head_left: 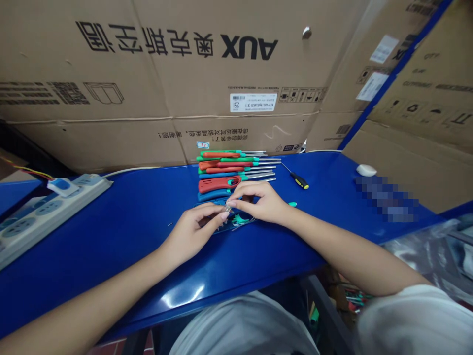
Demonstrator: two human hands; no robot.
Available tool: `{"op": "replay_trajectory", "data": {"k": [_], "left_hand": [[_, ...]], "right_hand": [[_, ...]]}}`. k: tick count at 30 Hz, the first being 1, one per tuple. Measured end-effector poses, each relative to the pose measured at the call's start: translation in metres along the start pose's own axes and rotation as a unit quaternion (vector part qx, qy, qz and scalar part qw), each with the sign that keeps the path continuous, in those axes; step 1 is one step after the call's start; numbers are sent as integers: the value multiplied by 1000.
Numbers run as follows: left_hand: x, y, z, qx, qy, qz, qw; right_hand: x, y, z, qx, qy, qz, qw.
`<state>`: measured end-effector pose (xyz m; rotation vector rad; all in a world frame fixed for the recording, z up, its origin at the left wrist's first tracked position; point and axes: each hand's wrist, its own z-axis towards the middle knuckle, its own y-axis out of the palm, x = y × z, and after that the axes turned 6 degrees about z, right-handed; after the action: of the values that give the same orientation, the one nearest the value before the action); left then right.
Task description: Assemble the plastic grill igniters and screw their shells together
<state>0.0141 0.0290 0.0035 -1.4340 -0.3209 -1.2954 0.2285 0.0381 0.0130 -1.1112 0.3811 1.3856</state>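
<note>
Both hands meet over the blue table, fingertips almost touching. My left hand [194, 229] pinches a tiny shiny part [228, 209] between thumb and forefinger; its kind is too small to make out. From the other side my right hand [264, 202] closes its thumb and forefinger on the same part. Beneath the hands lie a blue lighter casing [221, 228], mostly hidden, and a green plastic piece [240, 219] with thin metal bits. Just beyond is a stack of long-necked lighters, among them a red lighter [214, 185], with metal tubes pointing right.
A black and yellow screwdriver [299, 181] lies right of the lighters. A white power strip [48, 209] with a plug [63, 186] occupies the left side. A white rounded object [366, 170] sits at the right. Cardboard [177, 98] walls the table's back.
</note>
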Motion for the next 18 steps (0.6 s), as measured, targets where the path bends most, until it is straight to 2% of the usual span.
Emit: {"op": "replay_trajectory", "data": {"k": [3,5,7,9,11,14,18], "left_hand": [[0,0,0,13,-25,-5,1000],[1,0,1,20,-54,-20,998],[1,-1,1,15,-77,-36,996],[2,-2,2,9,-91,-48,995],[1,-2,3,4,-99,-55,994],[0,-1,4,0,-106,-60,993],[-2,-1,5,-1,-114,-67,991]], "right_hand": [[0,-3,0,-5,80,-22,996],[-1,-7,-1,-41,99,-47,993],[-3,-11,-3,-130,52,-84,987],[-4,-13,-5,-227,0,-131,965],[-5,-13,-6,-284,-16,-165,944],[-5,-12,-6,-291,-12,-152,944],[-3,-12,-4,-256,13,-81,963]]}}
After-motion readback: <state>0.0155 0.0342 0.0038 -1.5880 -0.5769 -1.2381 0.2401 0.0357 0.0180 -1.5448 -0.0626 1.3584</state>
